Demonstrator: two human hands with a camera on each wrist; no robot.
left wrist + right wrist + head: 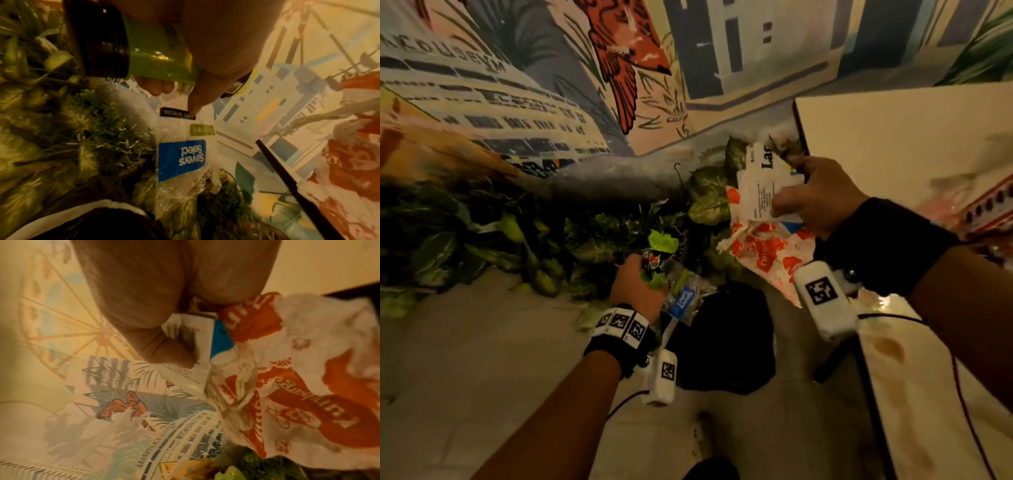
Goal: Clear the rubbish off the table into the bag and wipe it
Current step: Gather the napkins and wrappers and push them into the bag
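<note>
Both hands loaded with rubbish, hovering over the black bag.

Left hand [635, 291] is gripping a green bottle [144, 55] and pinching a clear plastic wrapper [183, 155] that's hanging below the fingers; the black bag [726, 342], probably the drop target, is sitting just beside and below that hand on the floor. Right hand [816, 197] is clamping a white carton [190, 344] plus an orange-printed burger wrapper [298, 386] dangling under the palm, just past the table [893, 137] edge. Likely bundled to dump in one go.

Green bottle [156, 65], clear wrapper [180, 155], orange-printed wrapper [767, 253], all held
</note>
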